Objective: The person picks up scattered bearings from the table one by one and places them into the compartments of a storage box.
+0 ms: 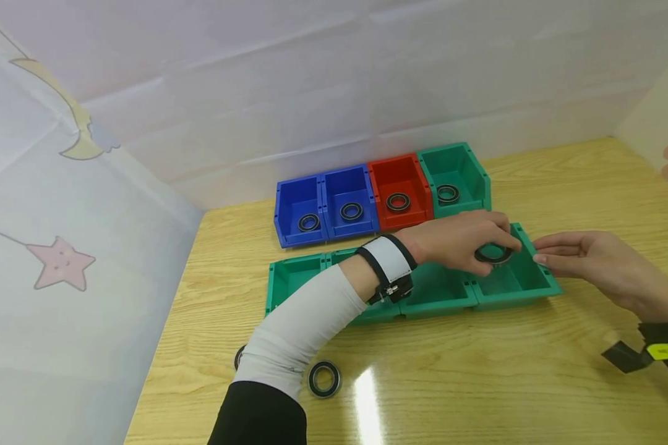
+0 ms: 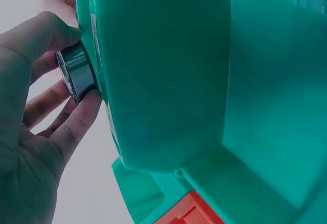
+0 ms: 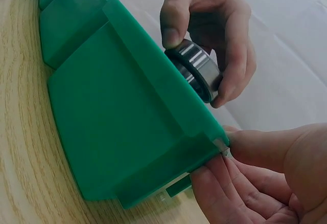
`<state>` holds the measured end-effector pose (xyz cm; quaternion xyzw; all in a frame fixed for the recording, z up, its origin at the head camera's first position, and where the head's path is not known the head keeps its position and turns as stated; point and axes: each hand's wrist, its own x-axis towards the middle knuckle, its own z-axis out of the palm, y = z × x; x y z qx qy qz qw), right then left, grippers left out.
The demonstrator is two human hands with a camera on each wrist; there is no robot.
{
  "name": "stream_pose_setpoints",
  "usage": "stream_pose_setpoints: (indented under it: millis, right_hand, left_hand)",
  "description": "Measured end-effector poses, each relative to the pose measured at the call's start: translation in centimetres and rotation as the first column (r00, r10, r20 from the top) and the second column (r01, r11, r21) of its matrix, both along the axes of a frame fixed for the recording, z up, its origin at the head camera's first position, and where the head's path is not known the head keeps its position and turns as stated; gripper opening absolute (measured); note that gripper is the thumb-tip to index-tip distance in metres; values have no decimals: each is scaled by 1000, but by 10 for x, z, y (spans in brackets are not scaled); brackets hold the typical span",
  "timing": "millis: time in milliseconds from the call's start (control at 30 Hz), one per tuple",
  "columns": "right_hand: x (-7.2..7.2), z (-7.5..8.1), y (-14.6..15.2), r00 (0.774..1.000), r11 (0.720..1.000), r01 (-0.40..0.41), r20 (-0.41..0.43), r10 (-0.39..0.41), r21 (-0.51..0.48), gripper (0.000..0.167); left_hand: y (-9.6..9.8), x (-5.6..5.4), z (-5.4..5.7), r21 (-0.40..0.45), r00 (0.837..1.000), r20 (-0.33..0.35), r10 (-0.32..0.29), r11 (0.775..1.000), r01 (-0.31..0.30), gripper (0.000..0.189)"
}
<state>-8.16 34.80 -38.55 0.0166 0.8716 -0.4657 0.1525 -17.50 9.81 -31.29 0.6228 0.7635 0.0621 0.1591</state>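
My left hand (image 1: 467, 238) pinches a ball bearing (image 3: 207, 73), a black-sealed ring with a shiny steel outer face, by its rim between thumb and fingers. It holds the bearing over the rightmost green bin (image 1: 520, 299) of the front row. In the left wrist view, the bearing (image 2: 80, 75) is tilted on edge right by the bin's wall. On the right, my right hand (image 1: 607, 266) grips that bin's outer side edge. The right wrist view has its thumb at the top corner and the fingers (image 3: 212, 183) under the lip.
Behind stand two blue bins (image 1: 345, 179), a red bin (image 1: 392, 164) and a green bin (image 1: 448, 154), each with a bearing inside. More green bins (image 1: 295, 267) extend left, partly behind my left forearm. A loose bearing (image 1: 312, 380) and another half-hidden one (image 1: 237, 357) lie on the wooden table.
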Motion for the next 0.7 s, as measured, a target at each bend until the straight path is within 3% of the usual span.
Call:
stream_pose_setpoints:
  millis: [700]
  right_hand:
    - [1,-2,-1,999,1000,4,-39,-5,-25,51]
  left_hand:
    - [19,0,-10,-109,999,-17,27,994,-29,51]
